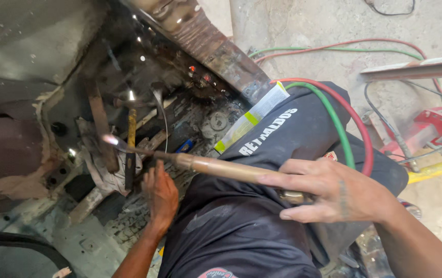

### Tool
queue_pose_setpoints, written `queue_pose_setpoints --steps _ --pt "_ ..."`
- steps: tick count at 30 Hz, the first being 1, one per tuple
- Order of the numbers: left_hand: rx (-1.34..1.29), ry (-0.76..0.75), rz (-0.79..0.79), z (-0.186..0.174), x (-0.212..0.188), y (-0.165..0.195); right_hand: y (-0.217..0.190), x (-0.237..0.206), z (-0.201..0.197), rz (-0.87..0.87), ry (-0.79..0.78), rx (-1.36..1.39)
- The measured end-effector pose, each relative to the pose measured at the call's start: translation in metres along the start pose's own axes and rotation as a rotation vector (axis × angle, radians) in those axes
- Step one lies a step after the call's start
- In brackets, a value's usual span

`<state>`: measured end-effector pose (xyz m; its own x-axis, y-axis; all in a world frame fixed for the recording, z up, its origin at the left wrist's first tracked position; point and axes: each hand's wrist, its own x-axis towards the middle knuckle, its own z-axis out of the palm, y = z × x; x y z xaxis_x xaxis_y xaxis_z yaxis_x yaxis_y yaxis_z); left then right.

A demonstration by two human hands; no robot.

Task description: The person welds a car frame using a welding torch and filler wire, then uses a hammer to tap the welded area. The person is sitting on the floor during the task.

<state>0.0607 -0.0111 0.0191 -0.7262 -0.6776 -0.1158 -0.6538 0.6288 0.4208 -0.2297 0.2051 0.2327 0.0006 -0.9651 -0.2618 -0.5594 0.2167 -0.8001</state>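
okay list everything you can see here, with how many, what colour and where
torch: one, brass, lit, across the middle, in the right hand
hammer: one, wooden handle, on the rusty floor panel
hoses: two, red and green, over the dark trousers
packet: one, white and yellow-green, by the knee
red machine: one, right edge
left hand: on the floor panel, beside the hammer
right hand: fingers around the torch grip

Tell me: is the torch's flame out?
No. A bright flame burns at the tip of the brass torch held in the right hand, near the rusted metal floor.
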Motion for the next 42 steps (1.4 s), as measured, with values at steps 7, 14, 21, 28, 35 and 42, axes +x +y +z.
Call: queue_pose_setpoints --steps 7,14,21,28,35,42 --pt "-0.201 -0.166 -0.037 -0.002 -0.001 0.002 0.000 0.019 0.010 0.025 -0.081 0.070" --pt "-0.522 -0.254 -0.028 -0.020 0.007 0.025 0.000 0.016 0.014 0.032 -0.095 0.053" --pt "-0.440 -0.175 0.013 -0.021 0.009 0.026 0.012 -0.017 0.009 0.089 -0.020 0.017" --pt "-0.026 -0.061 0.147 -0.003 0.024 0.004 0.030 -0.031 0.016 0.232 0.230 0.087" --pt "-0.209 -0.060 0.139 0.005 0.025 0.002 0.028 -0.012 0.011 0.381 0.265 0.089" --pt "-0.730 0.017 -0.116 -0.016 0.012 -0.003 0.012 0.013 -0.004 0.638 0.338 0.202"
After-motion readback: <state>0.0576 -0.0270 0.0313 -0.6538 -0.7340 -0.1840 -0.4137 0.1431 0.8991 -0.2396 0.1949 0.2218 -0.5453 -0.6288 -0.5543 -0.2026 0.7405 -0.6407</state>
